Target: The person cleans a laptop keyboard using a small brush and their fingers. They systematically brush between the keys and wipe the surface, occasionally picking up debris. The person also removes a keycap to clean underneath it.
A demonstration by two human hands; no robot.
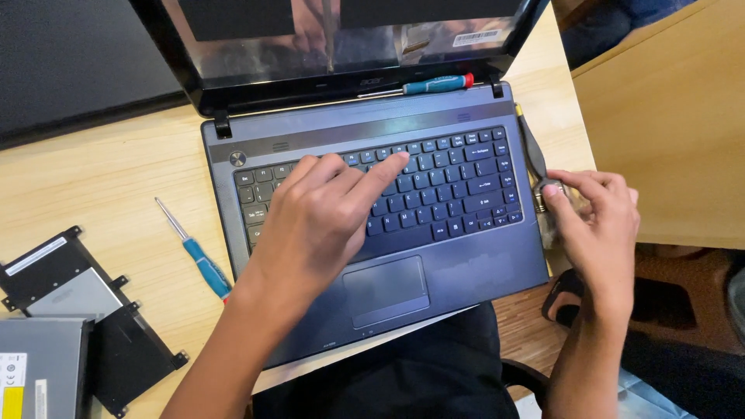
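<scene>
The right hand (597,217) has its grip pinched together on a small grey metal part (552,188) at the right edge of the dark blue-grey open laptop (466,256). The thumb and first fingers squeeze it. A long thin dark tool (531,143) runs up from that part along the laptop's side, with a bit of yellow at its far tip. It looks like pliers or a pry tool, but I cannot tell which.

The left hand (318,217) lies on the black keyboard (458,186). Its first finger points and presses near the top rows of keys. The other fingers are curled loosely and hold nothing.

The laptop sits on the pale wooden bench (116,171), with its front edge hanging over the person's lap. Its screen frame looks stripped, with shiny bare backing showing.

A teal screwdriver with a red end (434,84) rests by the hinge, above the keyboard. A second blue-handled screwdriver with a thin metal shaft (194,252) lies on the bench, just left of the laptop. Farther left are flat black and silver laptop parts (70,310).

I think the step is working at the keyboard's edge, one hand steadying, one hand prying. The move from here calls for a gentle, slow push so nothing snaps.
</scene>
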